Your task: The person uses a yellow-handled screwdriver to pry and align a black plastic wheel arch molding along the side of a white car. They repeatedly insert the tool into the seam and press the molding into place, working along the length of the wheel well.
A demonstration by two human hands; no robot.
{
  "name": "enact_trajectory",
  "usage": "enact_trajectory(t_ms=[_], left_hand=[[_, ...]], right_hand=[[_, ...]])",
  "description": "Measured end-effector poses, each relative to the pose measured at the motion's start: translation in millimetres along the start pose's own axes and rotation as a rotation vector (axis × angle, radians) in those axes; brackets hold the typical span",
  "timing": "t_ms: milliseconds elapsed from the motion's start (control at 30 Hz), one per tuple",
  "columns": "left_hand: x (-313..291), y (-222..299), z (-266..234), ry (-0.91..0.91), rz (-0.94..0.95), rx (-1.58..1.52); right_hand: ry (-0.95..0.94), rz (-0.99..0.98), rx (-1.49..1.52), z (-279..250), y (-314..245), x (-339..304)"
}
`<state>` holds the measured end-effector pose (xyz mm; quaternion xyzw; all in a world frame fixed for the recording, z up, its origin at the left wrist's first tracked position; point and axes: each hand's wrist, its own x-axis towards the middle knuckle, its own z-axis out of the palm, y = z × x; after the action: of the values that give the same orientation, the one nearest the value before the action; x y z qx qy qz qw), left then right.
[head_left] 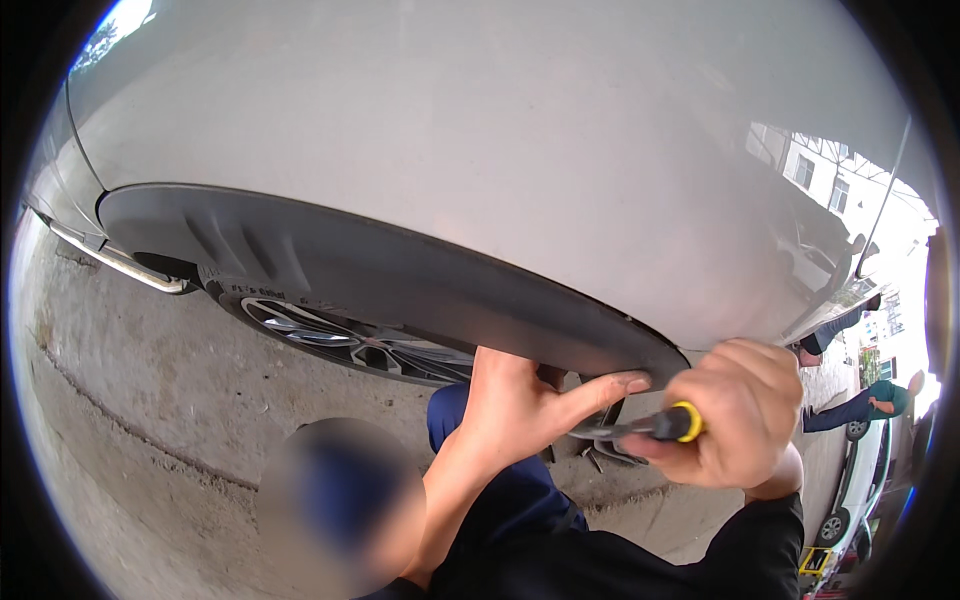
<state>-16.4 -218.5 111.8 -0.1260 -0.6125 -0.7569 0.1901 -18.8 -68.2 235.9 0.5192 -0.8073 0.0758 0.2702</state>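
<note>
At right, R hand (pixel 742 415) grips tool (pixel 685 422), prob. for control; L hand (pixel 520 408) half-hidden at arch trim (pixel 400 270), grip I can't tell.

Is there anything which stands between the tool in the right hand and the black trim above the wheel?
Yes, partly: the thumb of the left hand lies, in this view, between the tool in the right hand and the black trim. Their spacing in depth cannot be judged.
</note>
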Motion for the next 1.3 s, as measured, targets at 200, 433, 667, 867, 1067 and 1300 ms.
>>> enact_trajectory(t_ms=[200, 433, 667, 867, 1067, 1300], left_hand=[[-6, -9, 2, -0.03, -0.079, -0.045], [-10, 4, 2, -0.056, -0.22, 0.019], [-17, 12, -12, -0.092, -0.235, 0.348], [-41, 59, -29, 0.166, 0.201, 0.417], [-27, 80, -5, -0.076, 0.61, 0.646], [-66, 99, -36, 0.167, 0.429, 0.766]], right_hand=[[-0.199, 0.093, 0.012, -10, -7, 3], [-0.043, 0.312, 0.05, -28, 0, -12], [0.021, 0.255, 0.11, -29, 7, -27], [0.01, 0.168, 0.251, -34, 7, -36], [-0.053, 0.093, 0.388, -42, 8, -40], [-0.111, 0.136, 0.434, -40, 27, -67]])
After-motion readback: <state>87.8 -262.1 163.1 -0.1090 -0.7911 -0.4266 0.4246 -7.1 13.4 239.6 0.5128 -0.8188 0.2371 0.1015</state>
